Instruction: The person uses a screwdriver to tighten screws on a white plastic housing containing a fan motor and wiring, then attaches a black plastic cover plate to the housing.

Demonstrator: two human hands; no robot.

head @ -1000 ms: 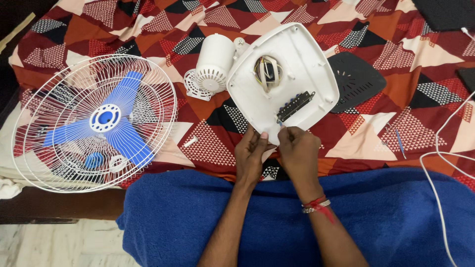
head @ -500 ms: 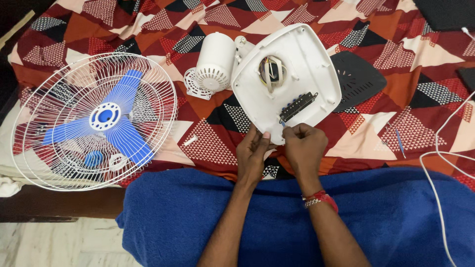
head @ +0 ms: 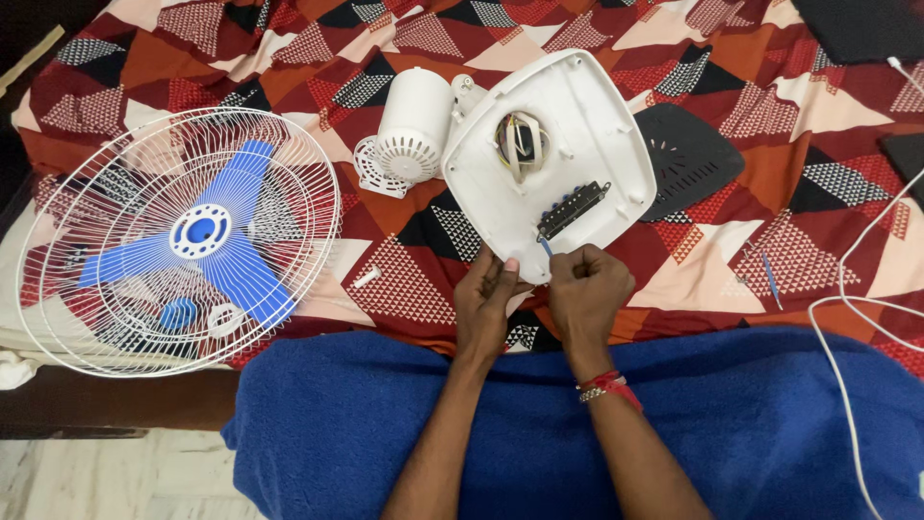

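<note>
a: head view, then. where are the hands?

b: both at the near edge of the white base (head: 553,159), which lies underside up on the patterned bed (head: 818,193). the left hand (head: 489,300) has its fingers laid fairly straight against the base's edge, thumb up on the rim, steadying it. the right hand (head: 589,287) is curled shut, fingertips pinched on a thin blue wire (head: 546,247) that runs up to the black switch block (head: 574,209).

a: what's changed in the last second?

b: the base has turned a little, so its near corner sits between the hands. the right hand was lying flatter beside the left; now it's balled up and pinching. i'd judge the work has gone from positioning the base to handling that wire.

a: and around it?

b: the white motor (head: 414,135) lies touching the base's far left side. a dark cover (head: 688,159) lies just beside the base on the right. the fan cage (head: 178,241) with blue blades (head: 197,246) sits well apart to the left, unmoved. a small white peg (head: 366,278) lies between cage and hands, a blue screwdriver (head: 770,276) to the right, and a white cable (head: 847,308) trails over the blue blanket (head: 770,424) on the lap.
</note>
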